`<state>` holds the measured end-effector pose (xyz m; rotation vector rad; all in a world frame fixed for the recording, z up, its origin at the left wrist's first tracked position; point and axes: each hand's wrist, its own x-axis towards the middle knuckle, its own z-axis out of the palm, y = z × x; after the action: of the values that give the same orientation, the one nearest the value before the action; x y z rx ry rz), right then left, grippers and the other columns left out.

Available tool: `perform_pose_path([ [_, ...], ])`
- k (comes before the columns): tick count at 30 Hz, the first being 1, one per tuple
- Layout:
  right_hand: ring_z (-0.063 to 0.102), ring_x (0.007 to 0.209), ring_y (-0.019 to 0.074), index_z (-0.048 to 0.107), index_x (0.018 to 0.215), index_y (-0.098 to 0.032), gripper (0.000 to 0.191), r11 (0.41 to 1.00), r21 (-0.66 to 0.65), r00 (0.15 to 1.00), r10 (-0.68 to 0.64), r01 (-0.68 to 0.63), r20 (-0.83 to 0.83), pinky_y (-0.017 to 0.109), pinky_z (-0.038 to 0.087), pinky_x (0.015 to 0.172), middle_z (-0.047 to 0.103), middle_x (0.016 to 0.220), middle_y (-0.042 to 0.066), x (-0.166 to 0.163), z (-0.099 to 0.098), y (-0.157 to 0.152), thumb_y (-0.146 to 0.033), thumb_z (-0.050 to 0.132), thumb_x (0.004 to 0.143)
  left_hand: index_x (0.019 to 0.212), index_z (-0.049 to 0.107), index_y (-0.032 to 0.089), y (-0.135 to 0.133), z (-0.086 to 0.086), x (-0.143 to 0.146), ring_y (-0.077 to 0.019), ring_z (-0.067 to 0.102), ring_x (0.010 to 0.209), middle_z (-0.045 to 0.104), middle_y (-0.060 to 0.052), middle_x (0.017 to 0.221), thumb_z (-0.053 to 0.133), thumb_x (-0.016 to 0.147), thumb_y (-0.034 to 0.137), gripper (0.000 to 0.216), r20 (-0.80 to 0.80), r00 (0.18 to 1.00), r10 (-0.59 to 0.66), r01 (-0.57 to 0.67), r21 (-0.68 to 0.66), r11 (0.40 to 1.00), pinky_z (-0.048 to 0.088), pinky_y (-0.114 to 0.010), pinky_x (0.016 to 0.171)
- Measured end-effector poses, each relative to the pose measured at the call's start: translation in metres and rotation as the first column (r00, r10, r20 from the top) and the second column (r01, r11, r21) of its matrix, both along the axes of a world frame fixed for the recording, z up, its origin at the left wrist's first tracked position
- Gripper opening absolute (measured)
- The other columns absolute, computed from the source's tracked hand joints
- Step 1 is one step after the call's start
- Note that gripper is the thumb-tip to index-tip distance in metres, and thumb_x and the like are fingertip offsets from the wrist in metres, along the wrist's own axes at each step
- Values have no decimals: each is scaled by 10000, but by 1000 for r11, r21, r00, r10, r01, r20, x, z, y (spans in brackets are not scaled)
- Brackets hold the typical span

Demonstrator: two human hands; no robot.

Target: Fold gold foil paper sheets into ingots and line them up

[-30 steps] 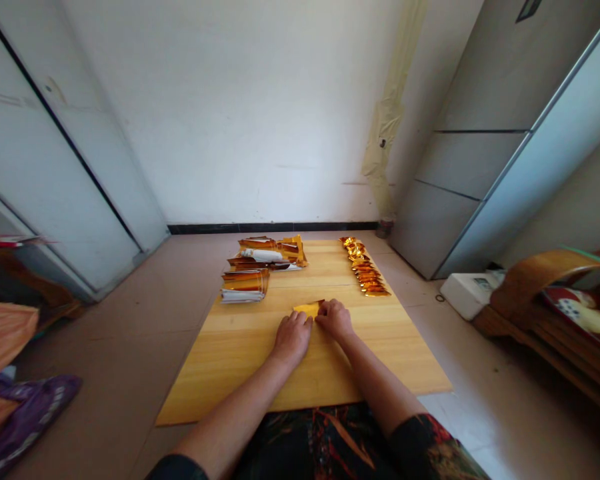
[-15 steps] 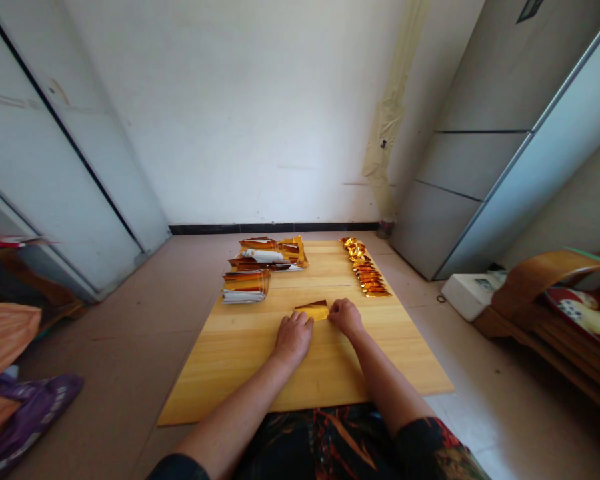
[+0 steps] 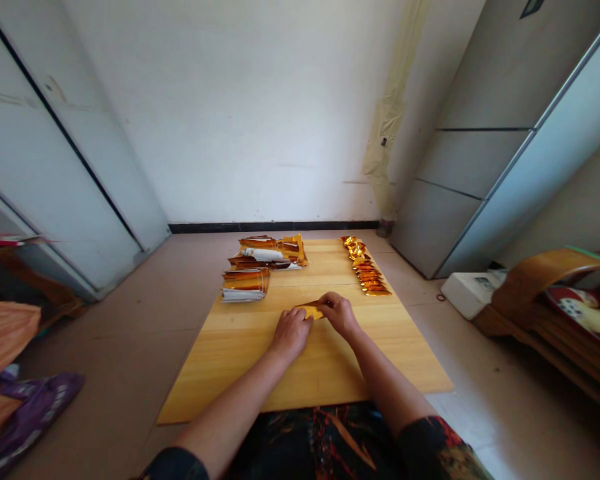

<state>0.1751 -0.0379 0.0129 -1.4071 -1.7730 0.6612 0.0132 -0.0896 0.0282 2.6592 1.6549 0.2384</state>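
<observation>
A small gold foil sheet [image 3: 311, 312] with a darker brown far edge lies on the wooden table [image 3: 260, 347], between my hands. My left hand [image 3: 291, 331] presses on its left end with the fingers bent and close together. With thumb and fingers pinched, my right hand [image 3: 339, 313] grips the far right part of the foil. My fingers hide both ends of it. Stacks of flat gold and white foil sheets [image 3: 245, 283] lie at the table's far left. A row of shiny folded gold foil pieces [image 3: 369, 270] runs along the far right side.
Behind the table stands a white wall [image 3: 260, 120]. A grey fridge [image 3: 473, 160] is at the right, near a white box [image 3: 467, 293] and a wooden bench [image 3: 535, 307]. On the left floor lies a purple bag [image 3: 40, 407].
My right hand has moved a little left and away from me, over the foil's right end, and now covers more of it. My left hand stays nearly in place.
</observation>
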Motion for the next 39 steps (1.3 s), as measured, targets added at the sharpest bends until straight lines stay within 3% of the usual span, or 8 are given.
perform_pose_path([
  [2, 574, 645, 114, 639, 716, -182, 135, 995, -87, 998, 56, -54, 14, 186, 424, 615, 650, 696, -17, -8, -3, 3, -98, 545, 668, 1053, 662, 264, 4, -2, -5, -218, 520, 976, 619, -63, 953, 392, 903, 195, 317, 54, 998, -10, 10, -10, 1000, 383, -338, 801],
  [5, 571, 611, 112, 635, 693, -181, 153, 979, -203, 996, 48, -32, 77, 179, 408, 581, 637, 617, -26, -14, -7, 9, -65, 551, 640, 962, 703, 270, 13, -7, -11, -189, 538, 942, 631, -49, 931, 462, 862, 185, 275, 186, 982, 34, -25, -51, 998, 387, -311, 805],
  [10, 587, 591, 108, 653, 751, -182, 201, 946, -322, 993, 62, -26, 101, 171, 397, 552, 654, 618, -26, -11, -7, 16, -56, 546, 636, 761, 704, 232, 24, -11, -6, -173, 558, 909, 648, -24, 889, 565, 796, 287, 154, 275, 900, 338, -302, -165, 939, 380, -295, 776],
  [13, 584, 580, 106, 651, 758, -179, 186, 939, -342, 995, 50, -16, 91, 172, 404, 558, 649, 610, -28, -10, -6, 17, -68, 561, 639, 744, 687, 249, 24, -9, 0, -198, 532, 967, 639, -19, 938, 600, 762, 357, 139, 262, 860, 438, -406, -169, 898, 360, -331, 816],
  [18, 572, 558, 100, 638, 743, -175, 167, 940, -340, 997, 48, -23, 64, 166, 392, 533, 631, 587, -35, -11, -3, 14, -64, 558, 647, 738, 653, 251, 21, -8, 3, -218, 484, 1054, 599, -16, 1055, 606, 747, 366, 124, 261, 846, 465, -438, -160, 885, 310, -396, 920],
  [24, 533, 509, 83, 626, 749, -169, 163, 927, -374, 998, 41, -23, 41, 150, 370, 497, 615, 573, -41, -12, -1, 13, -57, 557, 651, 792, 655, 271, 26, -11, -1, -219, 411, 1204, 521, 5, 1266, 616, 733, 306, 79, 242, 837, 491, -437, -244, 866, 261, -401, 998],
  [31, 473, 454, 69, 595, 723, -161, 162, 908, -417, 999, 25, -43, -48, 142, 335, 446, 550, 518, -59, -13, 1, 12, -33, 523, 651, 796, 672, 292, 25, -13, -6, -207, 415, 1222, 518, 22, 1306, 590, 741, 250, 107, 262, 834, 485, -428, -246, 870, 266, -385, 1012],
  [39, 474, 447, 68, 609, 721, -162, 180, 906, -423, 1000, 16, -26, -26, 145, 351, 463, 570, 522, -52, -14, 3, 11, -32, 517, 638, 784, 678, 293, 26, -12, -16, -214, 407, 1244, 506, 22, 1325, 590, 720, 227, 127, 259, 819, 512, -445, -276, 852, 267, -380, 1025],
])
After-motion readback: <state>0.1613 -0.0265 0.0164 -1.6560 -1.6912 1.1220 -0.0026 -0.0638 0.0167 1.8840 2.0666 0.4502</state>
